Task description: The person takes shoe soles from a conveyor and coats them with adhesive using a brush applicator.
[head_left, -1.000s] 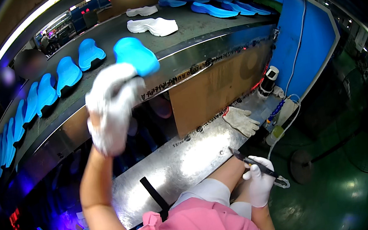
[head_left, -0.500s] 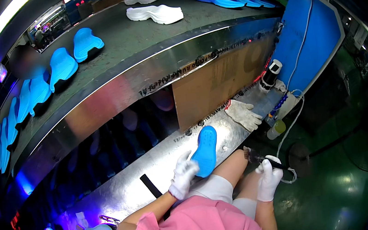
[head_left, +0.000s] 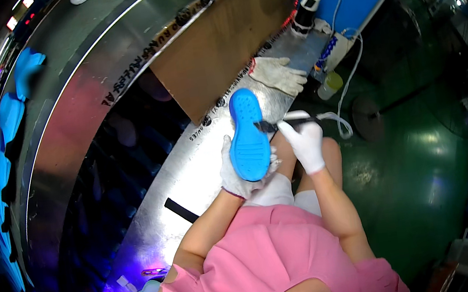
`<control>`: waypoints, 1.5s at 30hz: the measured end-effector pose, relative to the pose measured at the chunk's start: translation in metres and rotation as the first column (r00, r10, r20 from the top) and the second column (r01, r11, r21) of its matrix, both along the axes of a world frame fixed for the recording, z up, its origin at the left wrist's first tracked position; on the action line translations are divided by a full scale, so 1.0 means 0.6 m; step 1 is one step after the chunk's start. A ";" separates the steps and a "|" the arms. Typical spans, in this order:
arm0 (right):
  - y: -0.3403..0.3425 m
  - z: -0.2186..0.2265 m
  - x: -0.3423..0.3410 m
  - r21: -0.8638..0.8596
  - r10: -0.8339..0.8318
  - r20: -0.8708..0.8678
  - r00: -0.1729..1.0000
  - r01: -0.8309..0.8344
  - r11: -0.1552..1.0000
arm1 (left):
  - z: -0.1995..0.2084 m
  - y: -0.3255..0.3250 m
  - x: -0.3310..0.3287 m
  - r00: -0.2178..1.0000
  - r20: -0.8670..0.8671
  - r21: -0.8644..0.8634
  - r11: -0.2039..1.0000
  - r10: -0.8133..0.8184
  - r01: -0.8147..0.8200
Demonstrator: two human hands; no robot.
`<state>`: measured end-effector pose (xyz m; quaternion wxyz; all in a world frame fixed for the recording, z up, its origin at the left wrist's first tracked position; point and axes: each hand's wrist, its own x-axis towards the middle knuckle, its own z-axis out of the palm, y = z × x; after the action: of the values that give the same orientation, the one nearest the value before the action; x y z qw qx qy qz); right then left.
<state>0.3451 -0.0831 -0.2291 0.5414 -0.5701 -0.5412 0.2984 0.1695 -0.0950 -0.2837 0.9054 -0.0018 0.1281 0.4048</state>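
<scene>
Head view: your left hand (head_left: pixel 241 171) is cupped under the blue shoe sole (head_left: pixel 248 138), over the metal surface (head_left: pixel 190 169). Right hand (head_left: pixel 306 143) pinches a dark tool (head_left: pixel 278 123) at its edge. Looks like trimming; steady strokes next.

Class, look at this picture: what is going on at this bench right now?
A seated person in white gloves works at a shiny metal bench. The left hand cradles a blue shoe sole, tread side up. The right hand holds a thin dark tool whose tip meets the sole's edge. A spare glove lies further along the bench, near a brown board.
</scene>
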 end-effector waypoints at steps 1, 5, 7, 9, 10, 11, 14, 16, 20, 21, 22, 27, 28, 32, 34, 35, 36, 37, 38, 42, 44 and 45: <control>0.003 0.022 -0.018 0.079 -0.035 0.172 0.984 0.021 0.997 | 0.003 -0.007 0.012 0.994 0.108 0.187 0.982 -0.005 -0.016; -0.080 0.088 -0.060 0.226 0.073 0.639 0.766 -0.277 0.934 | 0.000 -0.007 0.002 0.962 0.160 0.223 0.941 0.221 -0.253; -0.112 0.106 -0.040 0.044 0.294 0.575 0.763 -0.388 0.921 | -0.012 -0.001 -0.003 0.950 0.197 0.340 0.891 0.244 -0.300; -0.106 0.100 -0.039 0.101 0.299 0.080 0.951 -0.306 0.947 | -0.007 -0.022 0.004 0.967 0.062 0.231 0.939 0.246 -0.254; -0.091 0.100 -0.038 0.229 0.161 0.266 0.950 -0.224 0.947 | -0.008 -0.038 0.008 0.971 0.056 0.224 0.945 0.232 -0.239; -0.071 0.100 -0.035 0.373 0.001 0.430 0.903 -0.178 0.911 | -0.007 -0.040 0.016 0.955 -0.064 0.328 0.910 0.291 -0.255; -0.111 0.102 -0.056 0.400 0.148 0.589 0.794 -0.446 0.801 | 0.013 -0.041 0.017 0.973 0.139 0.358 0.907 0.183 -0.222; -0.124 0.118 -0.055 0.325 0.285 0.487 0.826 -0.474 0.818 | 0.040 -0.037 0.015 0.963 0.264 0.347 0.926 0.057 -0.150; -0.097 0.093 -0.043 0.460 0.108 0.292 0.950 -0.238 0.856 | 0.023 -0.045 0.016 0.892 0.438 0.275 0.929 0.108 -0.247; -0.106 0.089 -0.041 0.479 0.146 0.481 0.864 -0.399 0.782 | 0.043 -0.043 0.014 0.959 0.244 0.280 0.936 0.145 -0.213; -0.120 0.092 -0.048 0.453 0.206 0.480 0.853 -0.442 0.774 | 0.065 -0.035 0.013 0.988 0.040 0.286 0.946 0.148 -0.154; -0.118 0.111 -0.042 0.329 0.144 0.272 0.952 -0.233 0.915 | 0.051 -0.008 -0.011 0.984 0.114 0.259 0.952 0.135 -0.161; -0.116 0.091 -0.034 0.375 0.083 0.341 0.936 -0.217 0.901 | 0.063 -0.011 -0.011 0.964 0.251 0.252 0.955 0.091 -0.156; -0.164 0.098 -0.053 0.302 0.351 0.389 0.852 -0.478 0.825 | 0.088 0.010 -0.028 0.958 0.238 0.321 0.944 -0.162 0.080; -0.146 0.094 -0.046 0.307 0.271 0.276 0.922 -0.352 0.884 | 0.111 0.015 -0.029 0.985 0.088 0.298 0.947 -0.149 0.116; -0.128 0.096 -0.037 0.314 0.207 0.272 0.940 -0.290 0.904 | 0.111 0.030 -0.036 0.983 0.049 0.282 0.947 -0.175 0.155; -0.122 0.108 -0.029 0.324 0.257 0.355 0.899 -0.376 0.868 | 0.110 0.039 -0.042 0.978 0.013 0.253 0.947 -0.208 0.198; -0.123 0.098 -0.029 0.362 0.303 0.399 0.865 -0.453 0.815 | 0.105 0.045 -0.046 0.969 -0.017 0.218 0.945 -0.247 0.245; -0.132 0.113 -0.034 0.226 0.379 0.551 0.744 -0.570 0.790 | 0.097 0.057 -0.063 0.951 -0.034 0.270 0.913 -0.308 0.305; -0.130 0.119 -0.031 0.148 0.460 0.539 0.706 -0.617 0.773 | 0.117 0.066 -0.067 0.902 -0.350 0.235 0.909 -0.252 0.345; -0.118 0.111 -0.026 0.226 0.468 0.450 0.761 -0.604 0.765 | 0.136 0.069 -0.069 0.865 -0.435 0.302 0.865 -0.249 0.401; -0.129 0.115 -0.030 0.183 0.440 0.592 0.675 -0.644 0.743 | 0.140 0.073 -0.076 0.816 -0.525 0.353 0.811 -0.241 0.466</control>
<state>0.3271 -0.1605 -0.1599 0.3597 -0.3214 -0.8582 0.1754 0.1240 -0.0511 -0.1997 0.8830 0.3353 0.2337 0.2309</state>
